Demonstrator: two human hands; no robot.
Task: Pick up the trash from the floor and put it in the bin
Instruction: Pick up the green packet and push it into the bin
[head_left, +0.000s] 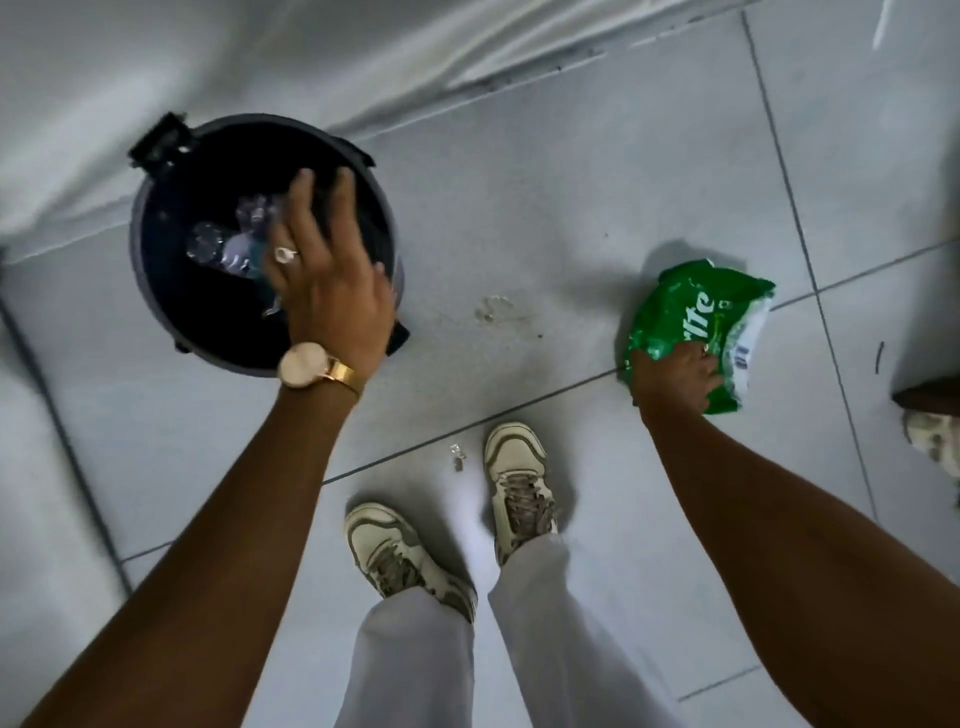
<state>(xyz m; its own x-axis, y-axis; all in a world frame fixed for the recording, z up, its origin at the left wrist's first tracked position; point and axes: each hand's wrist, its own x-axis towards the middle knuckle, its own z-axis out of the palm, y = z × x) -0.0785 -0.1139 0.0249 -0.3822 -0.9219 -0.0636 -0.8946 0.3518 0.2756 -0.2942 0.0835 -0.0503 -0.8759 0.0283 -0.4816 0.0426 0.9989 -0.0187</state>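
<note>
A round dark bin (156, 291) stands on the tiled floor at the upper left, its mouth facing up. Clear crumpled plastic (228, 244) lies inside it. My left hand (332, 280), with a ring and a gold watch, hovers over the bin's mouth with fingers spread and nothing in them. My right hand (675, 376) grips the lower edge of a crumpled green plastic wrapper (691, 317) with white lettering, low over the floor at the right. A small clear scrap (457, 457) lies on the floor by my right shoe.
A white wall (260, 67) runs behind the bin. My two pale sneakers (519, 483) stand on the grey tiles at bottom centre. Another shoe (935, 436) and a dark object show at the right edge. A faint stain (493, 309) marks the floor between bin and wrapper.
</note>
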